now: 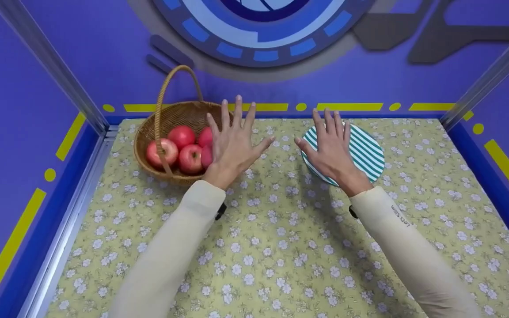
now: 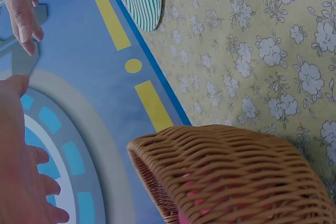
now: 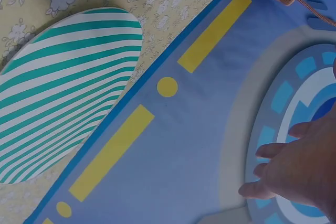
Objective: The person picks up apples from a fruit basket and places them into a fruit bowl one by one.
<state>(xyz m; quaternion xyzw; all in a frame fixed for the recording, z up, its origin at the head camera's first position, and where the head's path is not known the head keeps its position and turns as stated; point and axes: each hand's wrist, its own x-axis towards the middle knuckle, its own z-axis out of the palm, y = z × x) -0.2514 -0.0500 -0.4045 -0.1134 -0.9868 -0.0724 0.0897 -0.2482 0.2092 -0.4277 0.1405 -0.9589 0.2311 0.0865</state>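
Note:
My left hand (image 1: 236, 143), fingers spread, hovers in front of the right side of a wicker basket (image 1: 148, 165) and holds nothing. Several red apples (image 1: 191, 159) lie in that basket; my hand hides part of them in the head view. My right hand (image 1: 332, 152) is spread too, with nothing in it, over a round board with green and white stripes (image 1: 369, 152). The left wrist view shows the basket's woven side (image 2: 247, 171) below the left hand (image 2: 18, 150). In the right wrist view the striped board (image 3: 68, 82) lies well apart from the right hand (image 3: 299, 166).
A floral cloth (image 1: 254, 247) covers the table. Blue panels with yellow marks (image 1: 272, 107) stand at the back and both sides, with metal posts (image 1: 55, 66) at the corners. The basket's tall handle (image 1: 161, 99) arches above its rim.

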